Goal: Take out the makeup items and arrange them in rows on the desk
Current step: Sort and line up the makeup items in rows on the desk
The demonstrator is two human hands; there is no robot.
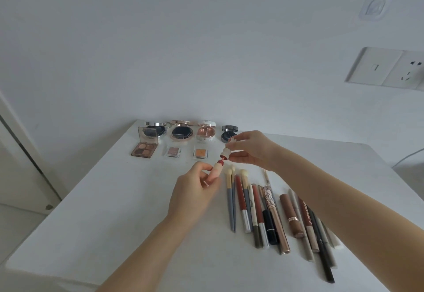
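A: Nearest entry first. Left hand [195, 186] pinches the lower tube of a small lip tint [216, 169] between thumb and fingers, tilted up and away.

B: And the other?

A: Right hand [249, 148], just beyond it, pinches the cap [226, 152] at the fingertips. Cap and tube sit nearly end to end, with red at the joint. Whether it is being opened or closed, I cannot tell.

B: Why hold it in the air?

A: My guess: two hands are needed to work the cap before it goes down in a row.

B: Other items?

A: Below and right of the hands, a row of brushes and pencils [259, 209] lies side by side, tips pointing away, some overlapping at the right end. Beyond the hands, eyeshadow pans [144, 149] form a row, with open compacts [182, 132] behind them. Like kinds lie together, so most sorting looks done.

B: Surface?

A: White bench [91, 222], matte. Its far edge looks to meet a pale wall [206, 39]. A switch and socket plate [387, 69] is mounted high to the right.
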